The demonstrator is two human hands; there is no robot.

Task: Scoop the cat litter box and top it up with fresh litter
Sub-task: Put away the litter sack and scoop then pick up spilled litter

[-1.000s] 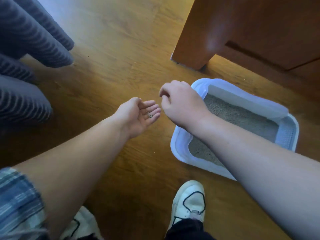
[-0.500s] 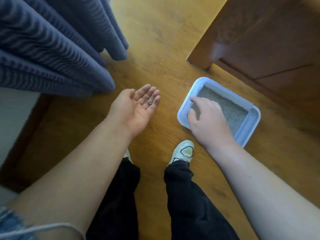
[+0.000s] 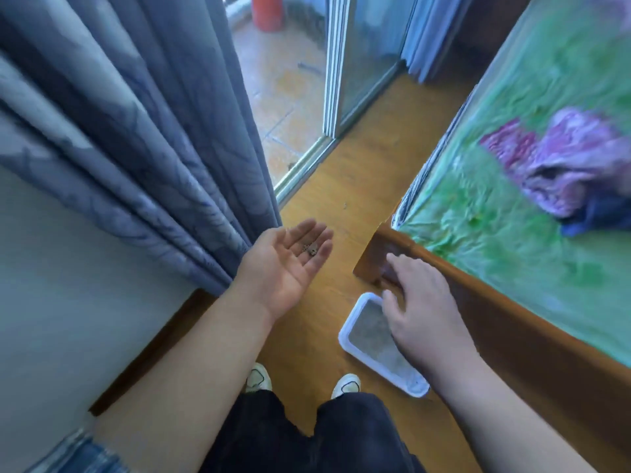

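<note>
Daylight enters through glass door (image 3: 362, 63) at top; wood floor (image 3: 345, 186) bright. Green bedspread (image 3: 512, 206) motion-blurred. Wide-angle bending at edges.

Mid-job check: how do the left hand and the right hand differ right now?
The left hand is turned palm up; the right hand is palm down. The left hand carries a few small grey bits on its fingers; the right hand holds nothing. The left hand is over the wooden floor, the right hand over the litter box. Both are open, with bare forearms.
</note>
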